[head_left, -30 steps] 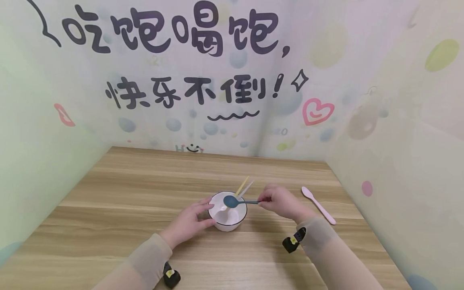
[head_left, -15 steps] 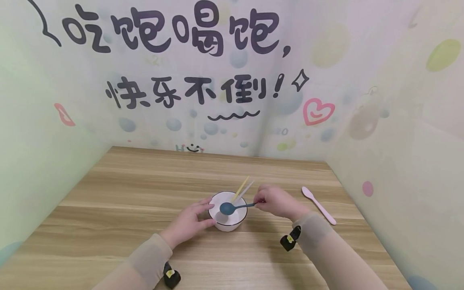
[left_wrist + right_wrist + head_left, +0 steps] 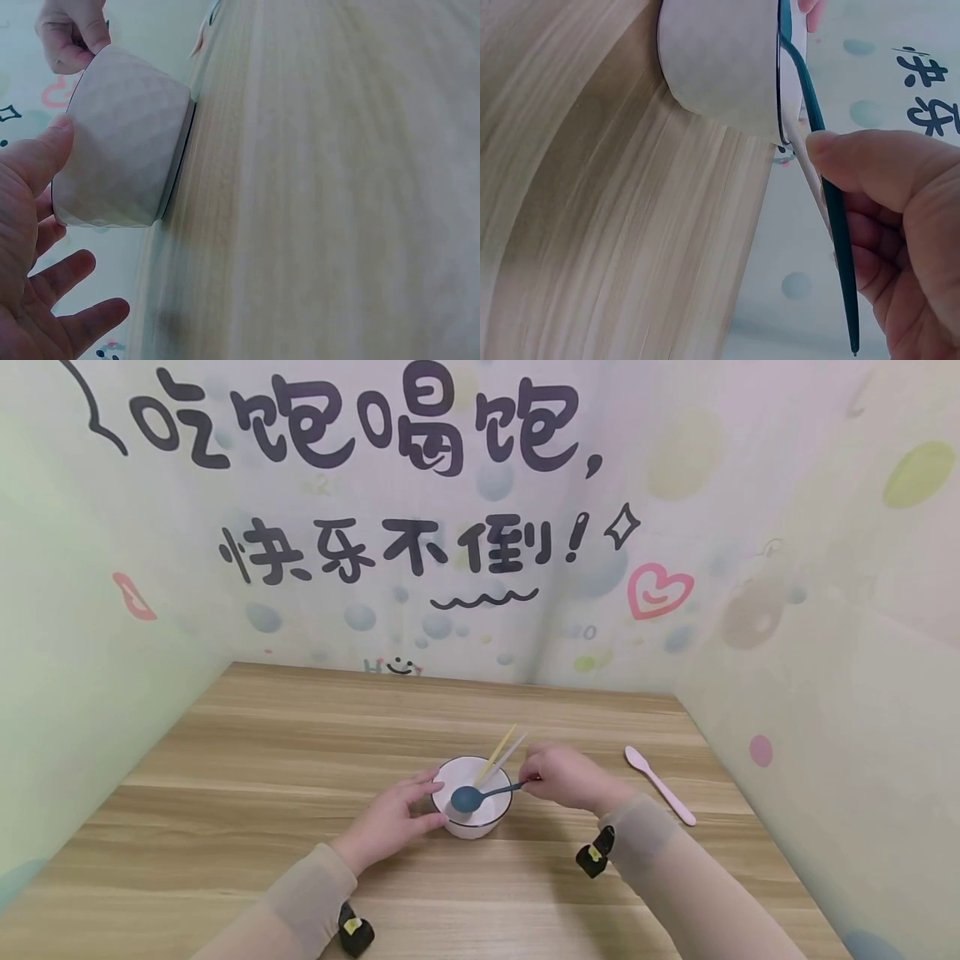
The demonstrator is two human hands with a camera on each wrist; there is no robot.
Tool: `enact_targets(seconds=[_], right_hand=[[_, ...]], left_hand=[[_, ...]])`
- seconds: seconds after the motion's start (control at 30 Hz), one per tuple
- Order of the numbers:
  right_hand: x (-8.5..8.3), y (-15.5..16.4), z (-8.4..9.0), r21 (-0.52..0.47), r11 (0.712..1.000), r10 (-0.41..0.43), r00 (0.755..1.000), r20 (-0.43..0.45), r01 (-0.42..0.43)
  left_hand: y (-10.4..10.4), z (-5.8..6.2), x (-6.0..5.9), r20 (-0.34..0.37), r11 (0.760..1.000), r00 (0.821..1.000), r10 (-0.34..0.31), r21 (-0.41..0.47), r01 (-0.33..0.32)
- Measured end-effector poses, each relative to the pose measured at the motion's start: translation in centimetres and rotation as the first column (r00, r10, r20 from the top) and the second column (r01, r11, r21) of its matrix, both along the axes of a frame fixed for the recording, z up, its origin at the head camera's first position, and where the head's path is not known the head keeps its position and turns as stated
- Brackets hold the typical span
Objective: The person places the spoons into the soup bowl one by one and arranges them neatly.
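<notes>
A white bowl [image 3: 471, 832] with a dark rim stands on the table; its outer wall looks faceted in the left wrist view. My left hand [image 3: 390, 822] holds it at the left side, thumb and fingers spread along the rim. My right hand [image 3: 570, 777] pinches a dark teal spoon [image 3: 467, 799] by the handle between thumb and fingers. The spoon's head is over the inside of the bowl; whether it touches the bottom I cannot tell. One yellow slim stick [image 3: 502, 739] and one pale slim stick [image 3: 512, 747] lean out over the far rim, lower ends partly hidden.
A pale pink spoon [image 3: 660, 785] lies on the wooden table [image 3: 300, 718], right of my right hand. Printed cloth walls [image 3: 465, 635] with writing close in the back and both sides.
My right hand has moved slightly left, bringing the teal spoon's head lower and nearer the bowl's front left. The left hand and bowl stay put.
</notes>
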State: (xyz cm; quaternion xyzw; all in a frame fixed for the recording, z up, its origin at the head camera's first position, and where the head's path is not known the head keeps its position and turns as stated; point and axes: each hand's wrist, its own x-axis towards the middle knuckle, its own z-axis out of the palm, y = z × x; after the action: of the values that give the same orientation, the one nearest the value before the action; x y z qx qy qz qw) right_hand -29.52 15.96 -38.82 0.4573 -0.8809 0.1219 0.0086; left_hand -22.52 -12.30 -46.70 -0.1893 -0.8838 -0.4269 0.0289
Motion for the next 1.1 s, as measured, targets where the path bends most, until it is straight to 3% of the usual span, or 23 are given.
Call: enact_targets(seconds=[0.47, 1.1], right_hand=[[-0.1, -1.3, 0.7, 0.131, 0.988, 0.109, 0.978, -0.177, -0.086], [0.1, -2.9, 0.6, 0.267, 0.963, 0.117, 0.943, -0.312, -0.031]], left_hand=[[0.1, 0.1, 0.0, 0.002, 1.0, 1.0, 0.001, -0.011, -0.001], [0.1, 0.1, 0.0, -0.004, 1.0, 1.0, 0.003, -0.013, -0.003]])
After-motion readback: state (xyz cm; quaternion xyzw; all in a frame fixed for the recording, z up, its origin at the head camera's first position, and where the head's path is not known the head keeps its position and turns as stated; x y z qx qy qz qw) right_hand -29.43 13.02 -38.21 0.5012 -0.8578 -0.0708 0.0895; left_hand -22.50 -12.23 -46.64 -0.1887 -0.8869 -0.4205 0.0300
